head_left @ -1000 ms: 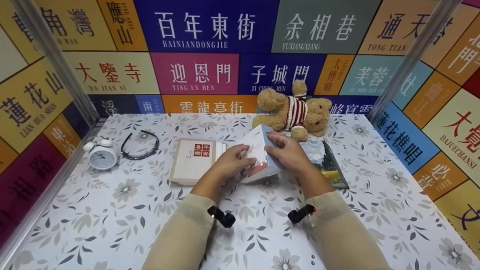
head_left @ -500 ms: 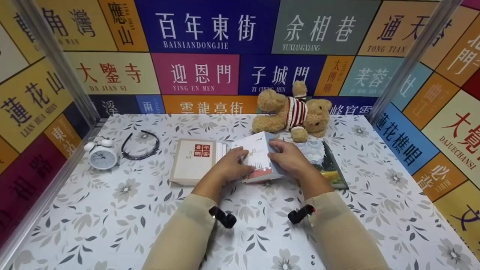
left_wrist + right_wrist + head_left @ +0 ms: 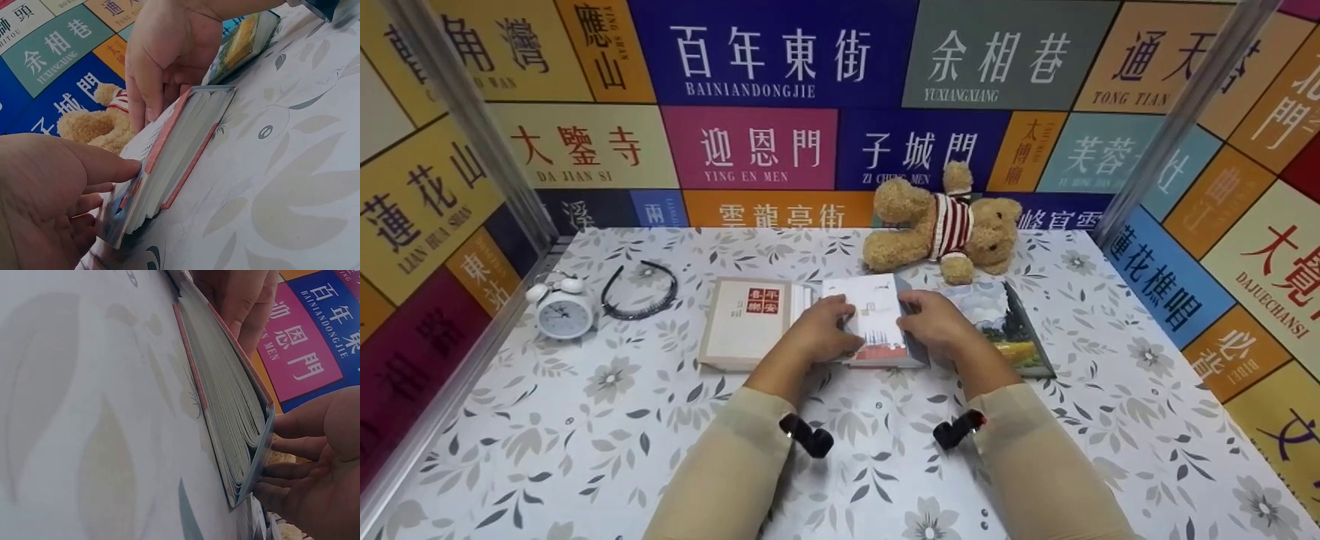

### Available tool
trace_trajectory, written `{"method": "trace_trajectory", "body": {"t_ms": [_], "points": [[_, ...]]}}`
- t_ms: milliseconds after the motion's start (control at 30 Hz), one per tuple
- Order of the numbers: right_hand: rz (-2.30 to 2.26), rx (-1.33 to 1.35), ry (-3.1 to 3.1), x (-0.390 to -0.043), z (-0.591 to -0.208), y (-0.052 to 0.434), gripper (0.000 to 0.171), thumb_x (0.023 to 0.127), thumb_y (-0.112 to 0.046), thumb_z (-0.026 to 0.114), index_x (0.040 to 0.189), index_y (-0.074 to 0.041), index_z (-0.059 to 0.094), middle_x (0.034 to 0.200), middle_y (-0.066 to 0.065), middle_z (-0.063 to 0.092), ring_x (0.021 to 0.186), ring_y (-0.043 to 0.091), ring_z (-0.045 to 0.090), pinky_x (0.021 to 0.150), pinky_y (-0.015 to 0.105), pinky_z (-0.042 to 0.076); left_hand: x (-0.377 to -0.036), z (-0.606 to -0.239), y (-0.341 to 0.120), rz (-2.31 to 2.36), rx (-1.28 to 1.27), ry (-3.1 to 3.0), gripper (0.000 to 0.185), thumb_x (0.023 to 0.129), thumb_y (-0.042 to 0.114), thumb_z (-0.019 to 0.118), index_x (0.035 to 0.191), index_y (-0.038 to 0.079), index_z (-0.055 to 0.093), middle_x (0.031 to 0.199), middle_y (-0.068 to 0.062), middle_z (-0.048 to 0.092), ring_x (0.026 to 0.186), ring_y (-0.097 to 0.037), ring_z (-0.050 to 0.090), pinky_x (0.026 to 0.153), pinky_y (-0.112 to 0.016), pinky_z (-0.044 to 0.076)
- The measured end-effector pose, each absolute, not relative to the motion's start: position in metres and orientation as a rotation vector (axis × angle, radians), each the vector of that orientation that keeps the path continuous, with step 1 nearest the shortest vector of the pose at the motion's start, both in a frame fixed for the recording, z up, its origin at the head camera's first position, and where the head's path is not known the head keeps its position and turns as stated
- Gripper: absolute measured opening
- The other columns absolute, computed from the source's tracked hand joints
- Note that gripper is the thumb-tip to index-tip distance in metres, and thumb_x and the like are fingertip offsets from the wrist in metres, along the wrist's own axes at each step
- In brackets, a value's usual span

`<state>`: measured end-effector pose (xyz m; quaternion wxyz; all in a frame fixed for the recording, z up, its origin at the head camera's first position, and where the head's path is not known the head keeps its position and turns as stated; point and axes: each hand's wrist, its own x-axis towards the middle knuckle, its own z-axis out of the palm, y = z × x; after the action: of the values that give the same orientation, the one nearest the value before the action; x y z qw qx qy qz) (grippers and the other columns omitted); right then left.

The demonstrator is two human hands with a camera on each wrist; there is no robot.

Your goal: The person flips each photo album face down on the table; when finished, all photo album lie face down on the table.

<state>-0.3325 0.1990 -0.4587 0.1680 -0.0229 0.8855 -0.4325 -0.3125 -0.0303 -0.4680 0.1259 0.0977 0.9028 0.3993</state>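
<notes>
Now a paperback book [image 3: 877, 322] is pressed flat on the worktop [image 3: 585, 420] by straight fingers of both hands, left hand [image 3: 817, 337] at 9 o'clock, right hand [image 3: 934, 326] at 3 o'clock; release is judged next.

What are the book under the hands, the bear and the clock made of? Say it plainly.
Book: paper pages in a thin, smooth card cover, judging by the fanned page edges in the wrist views. Teddy bear: tan plush fabric, fuzzy pile, with a striped knit-looking top. Alarm clock: white hard shell with twin bells, plastic or painted metal; the look leaves that open.
</notes>
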Motion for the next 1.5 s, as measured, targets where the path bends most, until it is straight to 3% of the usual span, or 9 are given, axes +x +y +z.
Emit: {"method": "trace_trajectory", "body": {"t_ms": [167,367,467,700,933,1067,1233,1500], "points": [[-1.26,-0.075,2.536,-0.331,-0.46,0.198,0.062,0.105,-0.011,0.059,0.164,-0.007,0.041,0.172,0.019,0.038,0.162,0.037,0.031,0.132,0.053,0.033,-0.311,-0.465,-0.029,1.183,0.281,2.661,0.063,0.091,0.019,0.08,0.15,0.007,0.062,0.171,-0.009,0.044,0.161,-0.033,0.037,0.135,-0.046,0.028],[-1.245,-0.113,2.594,-0.328,-0.458,0.19,0.066,0.099,-0.002,0.057,0.164,-0.006,0.043,0.172,0.019,0.038,0.163,0.037,0.029,0.135,0.052,0.026,-0.308,-0.463,-0.036,1.419,0.14,2.525,0.061,0.098,0.028,0.075,0.155,0.016,0.058,0.166,-0.01,0.051,0.155,-0.032,0.047,0.131,-0.051,0.036],[-1.294,-0.162,2.639,-0.325,-0.454,0.185,0.063,0.1,-0.005,0.059,0.162,-0.006,0.045,0.172,0.018,0.039,0.163,0.038,0.031,0.135,0.052,0.026,-0.308,-0.462,-0.044,1.519,0.12,2.501,0.06,0.099,0.03,0.073,0.156,0.019,0.057,0.164,-0.012,0.053,0.154,-0.033,0.048,0.129,-0.053,0.037],[-1.682,-0.257,2.49,-0.316,-0.441,0.159,0.052,0.104,-0.015,0.067,0.154,-0.009,0.056,0.158,0.016,0.058,0.148,0.034,0.055,0.125,0.047,0.045,-0.316,-0.456,-0.076,1.608,0.098,2.6,0.055,0.102,0.032,0.069,0.154,0.019,0.058,0.165,-0.011,0.052,0.157,-0.032,0.045,0.131,-0.051,0.035],[-1.881,-0.304,2.27,-0.312,-0.438,0.116,0.047,0.103,-0.011,0.068,0.149,-0.01,0.061,0.145,0.018,0.066,0.136,0.029,0.064,0.114,0.04,0.055,-0.315,-0.444,-0.13,1.749,-0.003,2.648,0.056,0.103,0.033,0.066,0.156,0.019,0.056,0.165,-0.011,0.052,0.153,-0.033,0.049,0.127,-0.046,0.043],[-1.929,-0.3,2.23,-0.318,-0.446,0.091,0.047,0.101,-0.009,0.071,0.147,-0.008,0.062,0.143,0.02,0.067,0.132,0.029,0.066,0.111,0.038,0.054,-0.312,-0.441,-0.155,1.723,0.023,2.746,0.058,0.103,0.032,0.067,0.158,0.018,0.054,0.168,-0.01,0.048,0.157,-0.033,0.046,0.131,-0.044,0.037],[-1.935,-0.271,2.217,-0.326,-0.453,0.063,0.047,0.099,-0.011,0.073,0.146,-0.01,0.064,0.144,0.019,0.067,0.134,0.029,0.066,0.116,0.041,0.052,-0.311,-0.443,-0.18,1.763,-0.065,2.711,0.06,0.104,0.03,0.067,0.161,0.017,0.05,0.172,-0.009,0.043,0.162,-0.031,0.037,0.134,-0.044,0.03],[-1.861,-0.268,2.267,-0.329,-0.47,0.037,0.055,0.099,-0.016,0.074,0.152,-0.008,0.058,0.151,0.012,0.065,0.14,0.03,0.061,0.12,0.041,0.05,-0.317,-0.462,-0.205,1.685,-0.307,2.536,0.074,0.105,0.03,0.065,0.169,0.012,0.032,0.175,-0.014,0.034,0.165,-0.034,0.03,0.137,-0.047,0.022]]}}
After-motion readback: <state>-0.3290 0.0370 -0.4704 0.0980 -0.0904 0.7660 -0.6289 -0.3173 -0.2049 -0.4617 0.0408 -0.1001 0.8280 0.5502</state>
